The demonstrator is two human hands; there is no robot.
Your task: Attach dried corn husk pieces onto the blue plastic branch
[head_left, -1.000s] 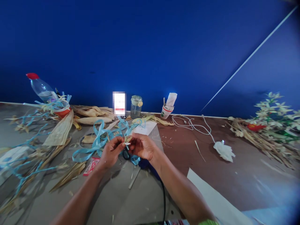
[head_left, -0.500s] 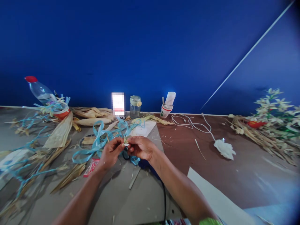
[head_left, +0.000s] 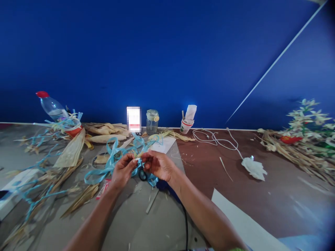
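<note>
My left hand (head_left: 124,169) pinches a small pale piece, which looks like corn husk (head_left: 138,158), between thumb and fingertips. From the other side my right hand (head_left: 161,166) has its fingertips closed on the same piece. Exactly how the fingers grip it is partly hidden. Light blue ribbon (head_left: 111,162) lies in loose loops behind and left of my hands. Just under the fingers are the dark round handles of what look like scissors (head_left: 142,174). A red packet (head_left: 104,188) lies beside my left wrist.
Dried husks (head_left: 107,130) lie along the blue wall. Nearby stand a lidded jar (head_left: 152,122), a paper cup (head_left: 186,127) and a tilted bottle (head_left: 52,107). Blue-wrapped stems (head_left: 31,202) spread at left. Right are a white cable (head_left: 223,141), crumpled tissue (head_left: 253,168) and white flowers (head_left: 306,118).
The view has shifted slightly, so the table things sit a little lower and further right. Both hands stay together on the small pale piece, with the fingers slightly rearranged.
</note>
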